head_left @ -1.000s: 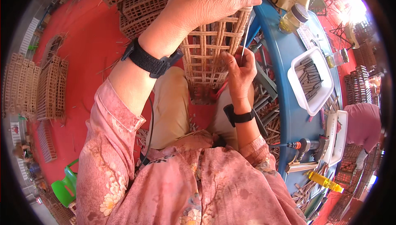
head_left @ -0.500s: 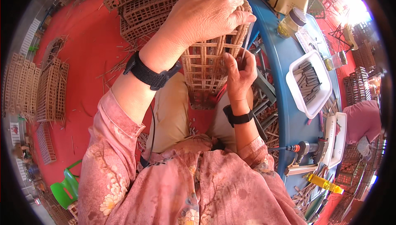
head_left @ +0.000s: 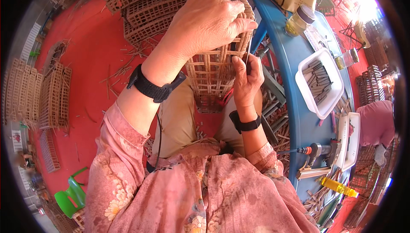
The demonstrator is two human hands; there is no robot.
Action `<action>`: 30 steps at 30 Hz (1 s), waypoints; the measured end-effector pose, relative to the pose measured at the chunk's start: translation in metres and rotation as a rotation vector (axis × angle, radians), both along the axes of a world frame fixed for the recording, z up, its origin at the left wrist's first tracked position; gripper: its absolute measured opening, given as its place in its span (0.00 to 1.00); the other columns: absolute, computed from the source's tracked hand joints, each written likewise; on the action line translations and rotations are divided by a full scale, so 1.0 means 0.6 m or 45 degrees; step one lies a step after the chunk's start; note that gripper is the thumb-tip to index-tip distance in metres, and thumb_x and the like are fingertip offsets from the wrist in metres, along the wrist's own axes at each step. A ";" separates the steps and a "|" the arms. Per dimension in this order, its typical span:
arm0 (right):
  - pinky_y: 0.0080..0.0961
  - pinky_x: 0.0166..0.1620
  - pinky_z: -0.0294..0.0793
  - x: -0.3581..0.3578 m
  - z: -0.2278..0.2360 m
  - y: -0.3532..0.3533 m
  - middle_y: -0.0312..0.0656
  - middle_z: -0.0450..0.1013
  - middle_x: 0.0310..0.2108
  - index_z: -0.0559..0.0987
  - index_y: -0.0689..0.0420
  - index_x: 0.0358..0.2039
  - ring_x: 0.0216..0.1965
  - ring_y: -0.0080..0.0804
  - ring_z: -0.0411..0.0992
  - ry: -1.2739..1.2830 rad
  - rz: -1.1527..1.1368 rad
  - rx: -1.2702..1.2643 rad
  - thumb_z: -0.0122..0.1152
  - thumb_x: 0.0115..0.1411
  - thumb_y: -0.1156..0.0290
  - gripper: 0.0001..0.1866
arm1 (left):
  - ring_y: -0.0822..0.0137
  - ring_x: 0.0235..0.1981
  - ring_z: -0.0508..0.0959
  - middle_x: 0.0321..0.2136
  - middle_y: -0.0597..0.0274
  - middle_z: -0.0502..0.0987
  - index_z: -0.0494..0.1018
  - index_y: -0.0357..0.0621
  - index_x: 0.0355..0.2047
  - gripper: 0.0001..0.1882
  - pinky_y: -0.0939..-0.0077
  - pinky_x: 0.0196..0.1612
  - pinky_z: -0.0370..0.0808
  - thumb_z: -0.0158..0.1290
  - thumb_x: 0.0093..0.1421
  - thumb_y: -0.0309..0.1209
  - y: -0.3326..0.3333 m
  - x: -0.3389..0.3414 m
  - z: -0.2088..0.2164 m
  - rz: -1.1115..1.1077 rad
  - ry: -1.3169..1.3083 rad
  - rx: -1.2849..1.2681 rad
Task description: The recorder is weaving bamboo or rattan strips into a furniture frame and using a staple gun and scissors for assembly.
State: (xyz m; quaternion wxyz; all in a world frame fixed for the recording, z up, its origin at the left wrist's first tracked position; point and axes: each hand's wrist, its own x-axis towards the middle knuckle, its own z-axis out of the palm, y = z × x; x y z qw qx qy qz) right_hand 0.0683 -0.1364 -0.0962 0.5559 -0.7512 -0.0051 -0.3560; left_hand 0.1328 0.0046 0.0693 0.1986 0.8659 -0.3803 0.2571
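Note:
An open-weave wicker basket (head_left: 209, 71) stands between my knees, its brown lattice side toward me. My left hand (head_left: 209, 24) is closed over the upper right rim, its thumb and fingers pressed on the woven edge. Lower down, beside the basket's right side, my right hand (head_left: 248, 81) is closed in a pinch with the thumb up. A thin pale strip (head_left: 249, 48) runs down along the basket's edge into those fingers. My left hand and wrist hide part of the basket's top.
To the right a blue table (head_left: 294, 104) holds a white tray (head_left: 306, 95) of short dark sticks, a lidded jar (head_left: 299, 21), a power tool (head_left: 318, 154) and a yellow bottle (head_left: 339, 187). Stacked baskets (head_left: 149, 15) stand ahead. A green chair (head_left: 70, 196) is at lower left.
My left hand has come slightly down and left along with the basket's rim. My right hand stays nearly in place, still pinching at the basket's right side.

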 end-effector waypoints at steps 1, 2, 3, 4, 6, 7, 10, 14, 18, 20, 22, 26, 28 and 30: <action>0.30 0.37 0.72 -0.001 0.004 0.000 0.46 0.72 0.32 0.77 0.61 0.40 0.32 0.40 0.71 0.000 -0.001 0.003 0.68 0.61 0.66 0.14 | 0.45 0.26 0.78 0.19 0.49 0.75 0.74 0.42 0.26 0.27 0.53 0.30 0.72 0.50 0.65 0.55 0.001 -0.003 0.001 -0.001 0.000 0.003; 0.30 0.37 0.72 -0.003 0.009 0.000 0.46 0.71 0.32 0.77 0.61 0.39 0.32 0.41 0.71 0.004 0.016 -0.001 0.68 0.61 0.66 0.13 | 0.45 0.27 0.78 0.21 0.49 0.76 0.74 0.41 0.28 0.25 0.54 0.31 0.73 0.53 0.63 0.54 0.004 -0.006 0.005 0.001 0.025 0.028; 0.30 0.37 0.72 -0.005 0.012 0.000 0.46 0.71 0.32 0.77 0.61 0.38 0.31 0.41 0.71 0.008 0.033 -0.005 0.68 0.61 0.65 0.13 | 0.45 0.28 0.78 0.23 0.49 0.77 0.74 0.41 0.30 0.23 0.54 0.32 0.74 0.56 0.61 0.52 0.007 -0.009 0.008 0.002 0.048 0.053; 0.30 0.37 0.72 -0.006 0.013 -0.001 0.46 0.71 0.32 0.77 0.61 0.38 0.31 0.41 0.71 0.004 0.031 -0.001 0.68 0.61 0.65 0.13 | 0.45 0.28 0.78 0.23 0.49 0.77 0.74 0.41 0.30 0.23 0.54 0.32 0.74 0.56 0.61 0.52 0.009 -0.009 0.008 0.000 0.044 0.057; 0.32 0.37 0.72 -0.007 0.012 -0.003 0.47 0.71 0.31 0.77 0.61 0.39 0.31 0.43 0.70 0.017 0.049 0.003 0.67 0.63 0.64 0.14 | 0.46 0.33 0.79 0.29 0.49 0.79 0.73 0.39 0.36 0.23 0.55 0.35 0.75 0.63 0.54 0.47 0.015 -0.008 0.004 -0.095 -0.045 0.107; 0.32 0.37 0.72 -0.010 0.011 -0.003 0.47 0.71 0.31 0.77 0.61 0.39 0.31 0.43 0.70 0.009 0.043 0.006 0.67 0.63 0.64 0.14 | 0.47 0.36 0.80 0.34 0.50 0.79 0.71 0.37 0.39 0.26 0.56 0.37 0.77 0.67 0.48 0.43 0.018 -0.011 0.000 -0.114 -0.074 0.140; 0.34 0.37 0.72 -0.024 -0.004 -0.001 0.48 0.70 0.31 0.76 0.60 0.40 0.32 0.45 0.70 -0.036 -0.007 -0.134 0.64 0.64 0.61 0.15 | 0.48 0.35 0.80 0.32 0.51 0.78 0.71 0.37 0.37 0.25 0.57 0.36 0.77 0.67 0.48 0.44 0.016 -0.033 -0.005 -0.082 -0.020 0.149; 0.35 0.39 0.72 -0.070 -0.032 -0.009 0.48 0.71 0.33 0.74 0.61 0.41 0.34 0.48 0.72 0.075 0.092 -0.115 0.64 0.64 0.61 0.16 | 0.51 0.30 0.79 0.27 0.54 0.75 0.71 0.39 0.33 0.24 0.58 0.34 0.76 0.68 0.48 0.43 0.010 -0.086 -0.033 -0.055 0.093 0.095; 0.35 0.40 0.73 -0.128 -0.058 -0.017 0.49 0.73 0.34 0.75 0.61 0.41 0.35 0.48 0.73 0.209 0.179 -0.084 0.65 0.64 0.61 0.15 | 0.54 0.28 0.79 0.24 0.57 0.75 0.71 0.43 0.30 0.21 0.59 0.32 0.75 0.68 0.48 0.43 0.012 -0.150 -0.081 -0.016 0.174 0.052; 0.34 0.38 0.74 -0.152 -0.054 -0.029 0.48 0.74 0.33 0.77 0.61 0.44 0.33 0.43 0.75 0.337 0.278 -0.056 0.66 0.63 0.60 0.17 | 0.54 0.27 0.79 0.24 0.58 0.75 0.71 0.43 0.30 0.21 0.60 0.31 0.75 0.68 0.48 0.43 0.011 -0.174 -0.107 -0.005 0.169 0.057; 0.30 0.36 0.75 -0.175 -0.068 -0.042 0.43 0.75 0.32 0.78 0.63 0.48 0.30 0.34 0.75 0.495 0.411 0.188 0.66 0.64 0.62 0.19 | 0.55 0.26 0.79 0.23 0.59 0.75 0.71 0.43 0.29 0.21 0.60 0.30 0.75 0.68 0.48 0.44 0.003 -0.182 -0.118 -0.022 0.145 0.053; 0.23 0.32 0.73 -0.242 -0.025 -0.065 0.37 0.76 0.32 0.77 0.62 0.52 0.28 0.23 0.73 0.792 0.311 0.281 0.63 0.66 0.64 0.19 | 0.54 0.24 0.78 0.21 0.58 0.75 0.70 0.45 0.24 0.21 0.60 0.27 0.74 0.68 0.50 0.45 0.009 -0.194 -0.110 0.074 0.181 0.053; 0.17 0.29 0.70 -0.273 0.003 -0.077 0.34 0.76 0.32 0.75 0.63 0.54 0.26 0.18 0.71 0.874 0.340 0.697 0.59 0.68 0.68 0.17 | 0.52 0.25 0.79 0.23 0.54 0.75 0.72 0.42 0.26 0.20 0.59 0.28 0.73 0.66 0.53 0.43 0.007 -0.189 -0.115 -0.012 0.241 -0.005; 0.15 0.27 0.68 -0.317 0.054 -0.112 0.34 0.77 0.34 0.71 0.63 0.59 0.25 0.15 0.68 0.852 0.236 0.822 0.57 0.67 0.71 0.21 | 0.51 0.26 0.79 0.24 0.52 0.76 0.73 0.41 0.28 0.17 0.60 0.28 0.73 0.65 0.56 0.41 0.001 -0.188 -0.112 -0.053 0.288 -0.042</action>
